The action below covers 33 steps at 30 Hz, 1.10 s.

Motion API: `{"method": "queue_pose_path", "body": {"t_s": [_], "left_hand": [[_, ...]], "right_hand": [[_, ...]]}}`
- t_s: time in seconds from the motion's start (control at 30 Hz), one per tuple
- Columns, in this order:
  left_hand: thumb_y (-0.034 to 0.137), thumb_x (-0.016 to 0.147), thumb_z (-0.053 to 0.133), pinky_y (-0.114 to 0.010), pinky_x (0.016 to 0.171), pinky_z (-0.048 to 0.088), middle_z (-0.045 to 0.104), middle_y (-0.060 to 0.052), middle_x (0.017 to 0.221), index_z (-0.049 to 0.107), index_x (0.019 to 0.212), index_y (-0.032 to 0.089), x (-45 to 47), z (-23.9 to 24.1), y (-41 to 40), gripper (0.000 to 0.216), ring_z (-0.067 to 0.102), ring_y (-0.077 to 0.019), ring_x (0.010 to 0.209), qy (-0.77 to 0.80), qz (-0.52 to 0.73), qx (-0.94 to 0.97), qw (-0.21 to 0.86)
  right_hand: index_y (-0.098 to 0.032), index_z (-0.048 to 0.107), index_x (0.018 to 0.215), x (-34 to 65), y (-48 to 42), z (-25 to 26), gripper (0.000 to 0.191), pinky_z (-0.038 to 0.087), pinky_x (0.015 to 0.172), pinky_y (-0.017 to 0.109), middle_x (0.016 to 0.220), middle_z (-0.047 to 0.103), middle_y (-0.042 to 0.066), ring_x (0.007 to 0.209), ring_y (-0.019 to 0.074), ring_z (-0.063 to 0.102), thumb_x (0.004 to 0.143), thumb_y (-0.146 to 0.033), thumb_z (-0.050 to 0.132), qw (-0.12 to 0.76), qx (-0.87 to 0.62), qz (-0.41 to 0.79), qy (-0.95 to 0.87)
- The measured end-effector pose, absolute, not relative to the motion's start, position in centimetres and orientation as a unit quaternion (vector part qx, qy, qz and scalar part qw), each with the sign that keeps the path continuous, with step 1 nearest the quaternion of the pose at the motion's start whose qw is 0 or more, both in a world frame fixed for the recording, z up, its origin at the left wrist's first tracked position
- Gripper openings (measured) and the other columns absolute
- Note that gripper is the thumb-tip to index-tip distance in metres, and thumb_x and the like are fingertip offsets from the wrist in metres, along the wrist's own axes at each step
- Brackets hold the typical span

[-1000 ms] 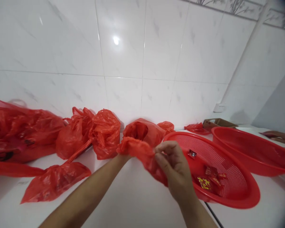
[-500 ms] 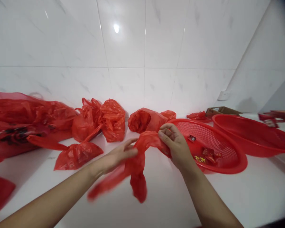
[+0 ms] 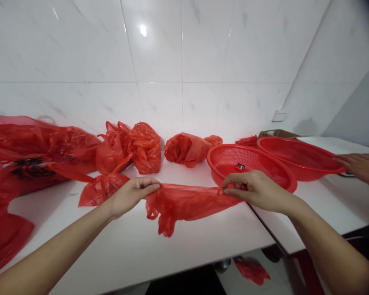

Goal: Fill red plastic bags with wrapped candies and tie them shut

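A thin red plastic bag (image 3: 190,203) is stretched sideways between my two hands, above the white table. My left hand (image 3: 138,192) pinches its upper left edge between thumb and fingers. At the other end, my right hand (image 3: 252,188) grips the bag's upper right edge, in front of a red perforated basket (image 3: 215,157). The bag's loose end hangs in folds below my left hand. A small dark wrapped packet (image 3: 240,166) lies in the basket, the rest of whose inside is partly hidden by my right hand.
Filled red bags (image 3: 146,147) stand along the wall, with a large heap of red bags (image 3: 49,147) on the left. A red basin (image 3: 297,157) stands at the right, touched by another person's hand (image 3: 359,166). Below the table edge lies a red bag (image 3: 253,270).
The red bag has gone from hanging bunched to being pulled out sideways between my hands. My hands have moved apart. The other person's hand has dropped to the basin's rim, and my view has shifted.
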<state>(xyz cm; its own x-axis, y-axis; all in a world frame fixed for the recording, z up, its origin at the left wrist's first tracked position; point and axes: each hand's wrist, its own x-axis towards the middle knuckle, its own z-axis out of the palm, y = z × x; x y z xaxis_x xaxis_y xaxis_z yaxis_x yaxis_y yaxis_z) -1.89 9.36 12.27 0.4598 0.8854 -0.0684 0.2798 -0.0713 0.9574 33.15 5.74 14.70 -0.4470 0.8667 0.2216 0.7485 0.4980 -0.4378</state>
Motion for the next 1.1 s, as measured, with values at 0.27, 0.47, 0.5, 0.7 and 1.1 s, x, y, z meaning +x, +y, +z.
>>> {"method": "queue_pose_path", "body": {"t_s": [0.27, 0.47, 0.5, 0.7, 1.1], "left_hand": [[0.042, 0.087, 0.057, -0.027, 0.062, 0.045, 0.062, -0.001, 0.07, 0.062, 0.088, 0.016, 2.2, 12.7, 7.7, 0.026, 0.057, -0.0129, 0.062, 0.382, 0.33, 0.665, 0.55], [0.042, 0.089, 0.054, -0.027, 0.067, 0.044, 0.061, -0.001, 0.083, 0.061, 0.096, 0.019, 0.9, 12.7, 6.7, 0.025, 0.054, -0.0132, 0.072, 0.38, 0.276, 0.698, 0.54], [0.041, 0.089, 0.053, -0.026, 0.068, 0.043, 0.059, -0.001, 0.084, 0.061, 0.093, 0.019, 0.3, 12.7, 6.7, 0.024, 0.052, -0.0127, 0.073, 0.379, 0.243, 0.718, 0.531], [0.042, 0.089, 0.053, -0.023, 0.064, 0.038, 0.056, 0.001, 0.076, 0.06, 0.084, 0.017, -2.9, 12.1, 7.1, 0.026, 0.047, -0.0117, 0.07, 0.377, 0.115, 0.768, 0.504], [0.029, 0.085, 0.055, -0.025, 0.052, 0.027, 0.056, 0.002, 0.058, 0.058, 0.068, 0.02, -2.2, 14.0, 3.3, 0.02, 0.047, -0.0118, 0.054, 0.319, -0.083, 0.91, 0.253]], "right_hand": [[-0.021, 0.062, 0.107, 26.5, 5.5, 13.4, 0.024, 0.04, 0.09, 0.038, 0.105, 0.065, 0.006, 0.099, 0.0203, 0.057, 0.086, -0.031, 0.062, 0.369, -0.366, -0.052, -0.853], [-0.017, 0.059, 0.085, 25.7, 5.0, 11.1, 0.012, 0.042, 0.067, 0.026, 0.081, 0.06, 0.004, 0.074, 0.0129, 0.053, 0.092, -0.018, 0.049, 0.35, -0.276, 0.098, -0.889], [-0.017, 0.057, 0.086, 26.1, 4.7, 11.0, 0.009, 0.042, 0.066, 0.024, 0.082, 0.059, 0.003, 0.074, 0.0119, 0.052, 0.091, -0.016, 0.05, 0.347, -0.275, 0.141, -0.886], [-0.02, 0.052, 0.088, 28.4, 3.1, 11.5, 0.01, 0.038, 0.061, 0.02, 0.079, 0.058, -0.003, 0.068, 0.0083, 0.048, 0.082, -0.014, 0.059, 0.149, -0.348, 0.352, -0.856], [-0.015, 0.059, 0.067, 29.3, 3.1, 11.4, 0.049, 0.035, 0.054, 0.026, 0.058, 0.051, 0.002, 0.054, 0.0134, 0.049, 0.097, -0.038, 0.029, -0.13, -0.399, 0.304, -0.856]]}}
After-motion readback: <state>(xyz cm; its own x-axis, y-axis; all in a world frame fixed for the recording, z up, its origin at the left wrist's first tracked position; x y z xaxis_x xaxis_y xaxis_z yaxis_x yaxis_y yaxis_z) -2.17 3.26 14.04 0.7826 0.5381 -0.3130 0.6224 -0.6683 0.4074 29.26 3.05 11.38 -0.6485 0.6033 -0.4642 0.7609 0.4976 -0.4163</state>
